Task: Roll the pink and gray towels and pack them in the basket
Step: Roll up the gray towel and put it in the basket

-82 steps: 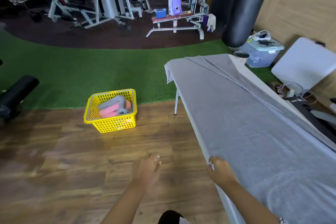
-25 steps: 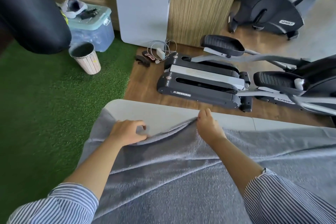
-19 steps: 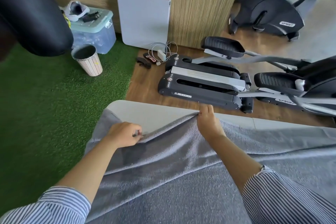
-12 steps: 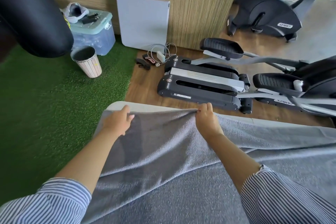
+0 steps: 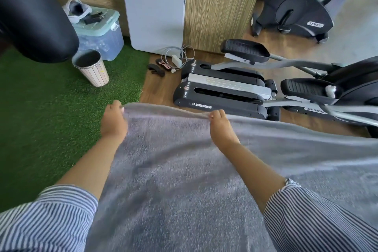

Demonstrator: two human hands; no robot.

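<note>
A large gray towel [image 5: 184, 174] is spread over the table and fills the lower half of the head view. My left hand [image 5: 113, 121] grips its far left corner. About a forearm's length to the right, my right hand [image 5: 221, 127] pinches the same far edge. That edge is pulled taut between both hands and covers the table's far side. The table surface is hidden under the towel. The yellow basket and the pink towels are out of view.
Beyond the table's far edge stands a black elliptical trainer [image 5: 235, 90] on wood floor. On the green turf to the left are a striped waste bin [image 5: 92, 69], a lidded plastic box [image 5: 102, 32] and a black punching bag [image 5: 34, 14]. A folded white table [image 5: 153, 20] leans on the wall.
Both hands have drawn the towel's far edge outward across the bare white table strip, which is now covered. My left hand moved left and away to the corner.
</note>
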